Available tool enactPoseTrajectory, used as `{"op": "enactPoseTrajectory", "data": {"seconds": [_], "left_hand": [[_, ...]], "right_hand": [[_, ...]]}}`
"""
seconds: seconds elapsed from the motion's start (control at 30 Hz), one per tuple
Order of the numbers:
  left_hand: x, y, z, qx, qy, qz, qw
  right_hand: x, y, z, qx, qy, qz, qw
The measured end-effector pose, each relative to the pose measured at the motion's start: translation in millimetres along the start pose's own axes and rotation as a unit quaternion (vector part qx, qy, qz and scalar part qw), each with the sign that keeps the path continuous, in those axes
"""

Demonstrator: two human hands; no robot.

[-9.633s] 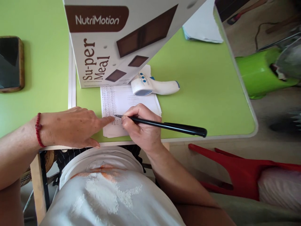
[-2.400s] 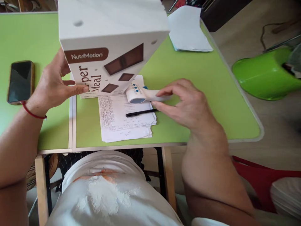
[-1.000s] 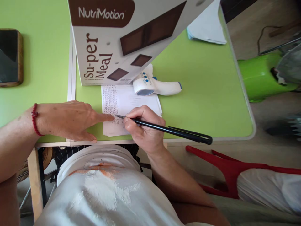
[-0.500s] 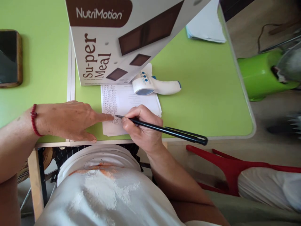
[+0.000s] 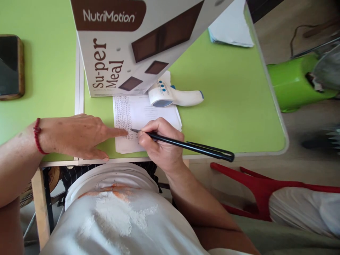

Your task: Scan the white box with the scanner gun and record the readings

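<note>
A black pen [image 5: 190, 145] is pinched in my right hand [image 5: 164, 143], its tip at the handwritten lines on a white sheet of paper [image 5: 152, 115]. More sheets seem to lie under that one. From the left, my left hand [image 5: 77, 136] reaches over the table edge, its index finger stretched out and touching the paper just beside the pen tip. It holds nothing, and the thumb is apart from the other fingers. Beyond the paper's far part stand a white infrared thermometer [image 5: 172, 97] and a large white and brown box [image 5: 114, 56], which hides some of the sheet.
The green table [image 5: 225, 117] has a seam left of the paper. A phone [image 5: 10, 67] lies at far left, and folded papers [image 5: 231, 26] at the back right. Beside the table are a green bin [image 5: 294, 83] and a red chair [image 5: 262, 194] with pale cloth on it.
The view has shifted very slightly, moving the box and table a little to the left. Both hands keep nearly the same pose on the paper, with the pen still in the right one.
</note>
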State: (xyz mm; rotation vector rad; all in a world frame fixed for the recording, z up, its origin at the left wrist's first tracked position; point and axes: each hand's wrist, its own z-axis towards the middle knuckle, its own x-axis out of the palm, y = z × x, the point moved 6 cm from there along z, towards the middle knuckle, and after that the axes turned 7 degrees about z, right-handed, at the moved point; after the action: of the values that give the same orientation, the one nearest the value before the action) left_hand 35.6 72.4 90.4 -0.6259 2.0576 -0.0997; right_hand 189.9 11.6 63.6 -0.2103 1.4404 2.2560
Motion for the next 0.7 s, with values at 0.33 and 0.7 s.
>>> {"op": "enactPoseTrajectory", "data": {"seconds": [0.33, 0.7], "left_hand": [[-0.7, 0.1, 0.2, -0.004, 0.0, -0.003, 1.0], [-1.2, 0.4, 0.3, -0.005, -0.003, -0.006, 1.0]], "right_hand": [[-0.4, -1.8, -0.4, 0.007, 0.008, 0.01, 1.0], [-1.1, -2.8, -0.6, 0.008, 0.007, 0.008, 1.0]]}}
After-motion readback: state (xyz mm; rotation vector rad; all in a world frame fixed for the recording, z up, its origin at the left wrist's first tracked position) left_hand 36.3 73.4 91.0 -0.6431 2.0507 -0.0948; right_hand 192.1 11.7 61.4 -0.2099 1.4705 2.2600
